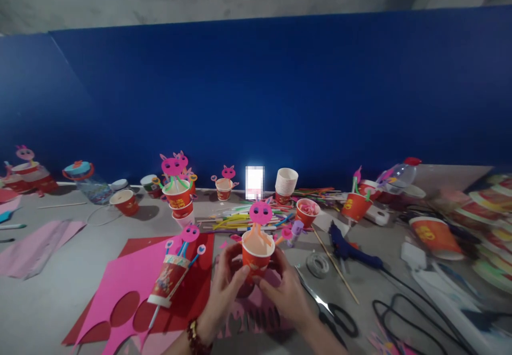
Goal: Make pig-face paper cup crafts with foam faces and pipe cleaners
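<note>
A red paper cup (258, 261) with a pink animal face (261, 212) rising from it is held between both my hands, upright above the table. My left hand (229, 283) wraps its left side, thumb on the front. On the other side my right hand (285, 288) grips it, with the thumb low on the cup. Orange strips show inside the rim, and a pink piece on an orange arm sticks out to the right. Beneath my hands lies cut pink foam sheet (256, 317). A finished-looking cup puppet (170, 280) on a stick lies to the left.
Scissors (340, 315), a roll of clear tape (318, 264) and a blue glue gun (356, 253) with a black cord lie right. Pink and red sheets (120, 275) spread left. Behind are coloured strips (236, 219), stacked cups (287, 182) and a blue partition (256, 99).
</note>
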A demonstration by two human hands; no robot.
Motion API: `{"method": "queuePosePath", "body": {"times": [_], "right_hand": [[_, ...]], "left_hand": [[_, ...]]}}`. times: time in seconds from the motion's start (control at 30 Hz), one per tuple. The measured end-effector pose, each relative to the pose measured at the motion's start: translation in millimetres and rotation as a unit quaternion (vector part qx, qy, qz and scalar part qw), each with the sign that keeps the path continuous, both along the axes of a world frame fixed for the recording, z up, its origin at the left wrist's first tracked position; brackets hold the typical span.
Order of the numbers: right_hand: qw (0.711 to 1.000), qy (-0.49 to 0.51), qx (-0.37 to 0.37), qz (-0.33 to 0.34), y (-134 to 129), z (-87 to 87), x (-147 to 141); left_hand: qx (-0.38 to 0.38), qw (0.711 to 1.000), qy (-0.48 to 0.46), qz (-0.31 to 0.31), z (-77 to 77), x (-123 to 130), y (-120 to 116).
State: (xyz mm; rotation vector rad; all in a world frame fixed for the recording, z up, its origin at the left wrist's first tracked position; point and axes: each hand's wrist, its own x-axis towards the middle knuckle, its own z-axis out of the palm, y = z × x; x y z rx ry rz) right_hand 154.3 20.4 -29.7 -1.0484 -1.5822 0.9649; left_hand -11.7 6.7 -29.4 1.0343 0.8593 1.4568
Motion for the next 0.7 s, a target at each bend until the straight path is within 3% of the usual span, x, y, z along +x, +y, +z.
{"method": "queuePosePath", "body": {"times": [0.13, 0.27, 0.4, 0.7], "right_hand": [[1.0, -0.001, -0.003, -0.005, -1, 1.1, -2], [1.0, -0.021, -0.008, 0.006, -2, 1.9, -3], [1.0, -0.021, 0.007, 0.022, -3, 2.9, -4], [1.0, -0.015, 0.023, 0.015, -6, 1.4, -2]], "left_hand": [[-0.009, 1.0, 0.005, 0.021, 1.6, -3, 3], [-0.016, 0.999, 0.019, -0.021, -11.1, 0, 3], [-0.023, 0.999, 0.024, -0.019, -20.6, 1, 0], [-0.043, 0.999, 0.006, -0.012, -11.8, 1, -2]]}}
